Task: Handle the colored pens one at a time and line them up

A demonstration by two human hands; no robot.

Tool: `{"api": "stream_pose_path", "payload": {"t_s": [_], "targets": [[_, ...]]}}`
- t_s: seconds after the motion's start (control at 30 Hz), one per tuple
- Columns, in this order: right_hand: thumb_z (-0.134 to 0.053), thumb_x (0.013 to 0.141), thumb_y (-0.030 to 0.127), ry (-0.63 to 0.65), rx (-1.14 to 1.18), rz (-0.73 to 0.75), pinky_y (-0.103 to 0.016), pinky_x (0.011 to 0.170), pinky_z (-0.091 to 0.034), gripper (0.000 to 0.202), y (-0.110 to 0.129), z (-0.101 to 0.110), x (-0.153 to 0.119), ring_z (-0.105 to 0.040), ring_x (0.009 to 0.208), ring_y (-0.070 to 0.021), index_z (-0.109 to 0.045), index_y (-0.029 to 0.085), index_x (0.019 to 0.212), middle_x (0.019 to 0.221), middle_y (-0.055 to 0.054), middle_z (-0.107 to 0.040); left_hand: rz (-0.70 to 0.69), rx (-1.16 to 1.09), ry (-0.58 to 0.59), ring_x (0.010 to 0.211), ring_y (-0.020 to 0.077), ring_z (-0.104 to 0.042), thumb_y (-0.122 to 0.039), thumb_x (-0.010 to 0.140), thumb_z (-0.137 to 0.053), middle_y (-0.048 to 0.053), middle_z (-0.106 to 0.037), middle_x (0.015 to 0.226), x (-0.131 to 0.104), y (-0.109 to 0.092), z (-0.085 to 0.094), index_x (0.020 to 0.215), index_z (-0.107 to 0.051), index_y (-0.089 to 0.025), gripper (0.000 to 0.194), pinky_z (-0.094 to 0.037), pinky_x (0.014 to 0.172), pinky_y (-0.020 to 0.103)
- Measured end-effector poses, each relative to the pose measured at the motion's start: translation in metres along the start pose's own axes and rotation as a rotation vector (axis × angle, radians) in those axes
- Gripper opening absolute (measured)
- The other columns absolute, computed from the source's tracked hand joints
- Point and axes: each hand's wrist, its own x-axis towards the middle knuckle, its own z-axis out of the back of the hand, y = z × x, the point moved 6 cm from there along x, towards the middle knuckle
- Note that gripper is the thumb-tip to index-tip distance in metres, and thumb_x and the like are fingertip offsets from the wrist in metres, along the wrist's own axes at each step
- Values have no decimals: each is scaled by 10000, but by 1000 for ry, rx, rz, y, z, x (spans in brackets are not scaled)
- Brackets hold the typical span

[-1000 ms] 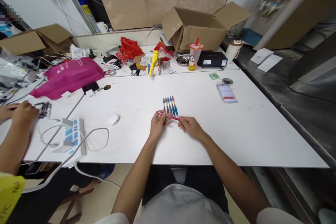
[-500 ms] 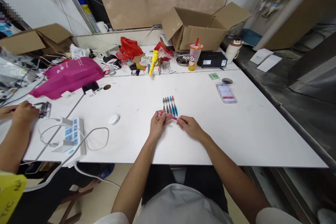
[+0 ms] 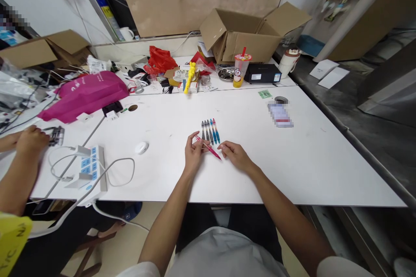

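My left hand (image 3: 194, 149) is closed on a pink pen (image 3: 212, 152), which slants down to the right with its tip clear of the fingers. To the right of that tip is my right hand (image 3: 236, 154), its fingers loosely bent and slightly apart, with nothing visible in them. Just beyond both hands, several pens lie side by side in a row on the white table (image 3: 276, 166). Grey pens (image 3: 207, 132) make up the left of the row. On the right are a blue pen (image 3: 213, 131) and a pink-and-blue pen (image 3: 216, 130).
A power strip (image 3: 94, 169) with cables and a white round case (image 3: 141, 147) are on the left. Another person's hand (image 3: 31, 140) works farther left. Behind are a magenta bag (image 3: 87, 95), a drink cup (image 3: 241, 71) and a cardboard box (image 3: 247, 43). A phone (image 3: 280, 115) lies right.
My right hand has let go of the pink pen's end. The pen has swung, its right end now lower and nearer me, while my left hand keeps hold.
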Motion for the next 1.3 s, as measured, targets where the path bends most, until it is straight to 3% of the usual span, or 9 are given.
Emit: {"api": "stream_pose_path", "payload": {"t_s": [0.13, 0.27, 0.4, 0.5, 0.63, 0.77, 1.03, 1.17, 1.3], "targets": [[-441, 1006, 510, 9, -19, 0, -289, 620, -375, 403, 2, 0, -1, -477, 603, -146, -632, 204, 825, 656, 19, -552, 8, -17, -25, 792, 188, -757, -489, 871, -751, 93, -792, 1007, 2, 2, 3, 1478, -481, -238, 710, -607, 714, 305], [-543, 955, 486, 58, -187, 15, -289, 605, -338, 354, 9, -8, -5, -452, 566, -137, -647, 214, 752, 596, 35, -532, 8, 3, -6, 778, 185, -751, -488, 857, -766, 117, -792, 1005, 1, 1, 2, 1400, -586, -184, 647, -614, 703, 306], [-597, 915, 448, 96, -398, 64, -293, 614, -323, 365, 16, -19, -11, -468, 554, -134, -582, 216, 634, 578, 31, -561, 67, -10, 89, 866, 208, -768, -460, 826, -811, 127, -785, 1092, -2, 1, -6, 1549, -430, -241, 847, -629, 767, 328], [-536, 950, 464, 30, -447, 57, -298, 590, -304, 436, 17, -15, -10, -458, 532, -141, -517, 215, 593, 547, 20, -542, 66, -37, 90, 1002, 235, -761, -456, 826, -815, 152, -737, 1244, -2, 1, -7, 1577, -372, -270, 892, -625, 847, 350], [-458, 990, 507, -179, -601, -78, -315, 575, -274, 492, 10, 14, 1, -464, 536, -169, -529, 222, 595, 557, -16, -575, 43, -34, 39, 1053, 226, -744, -464, 861, -774, 148, -681, 1341, 1, 4, -4, 1416, -559, -252, 632, -622, 829, 321], [-491, 983, 456, -154, -776, -194, -325, 591, -278, 465, -2, 30, 20, -525, 568, -197, -581, 216, 595, 608, -64, -629, 43, 27, 39, 937, 203, -753, -483, 872, -740, 110, -741, 1163, 3, 7, -4, 1100, -703, -195, 370, -613, 719, 286], [-525, 959, 557, -155, -836, -241, -343, 641, -336, 496, 5, 36, 38, -576, 623, -223, -585, 211, 609, 653, -98, -649, 56, 30, 58, 822, 170, -740, -482, 874, -727, 98, -756, 1042, 2, 8, -6, 1027, -689, -177, 343, -585, 678, 274], [-533, 967, 473, -158, -844, -205, -347, 676, -373, 337, 20, 31, 49, -625, 705, -242, -668, 219, 792, 777, -105, -709, 53, 34, 70, 798, 169, -735, -486, 877, -719, 96, -754, 1021, 2, 8, -8, 1008, -682, -178, 337, -579, 662, 275], [-545, 957, 396, -65, -907, -259, -364, 723, -422, 272, 25, 20, 67, -684, 831, -285, -711, 190, 894, 913, -157, -747, 51, 45, 75, 792, 169, -735, -494, 872, -719, 93, -755, 1012, 2, 10, -8, 1012, -679, -176, 350, -575, 655, 270]]}}
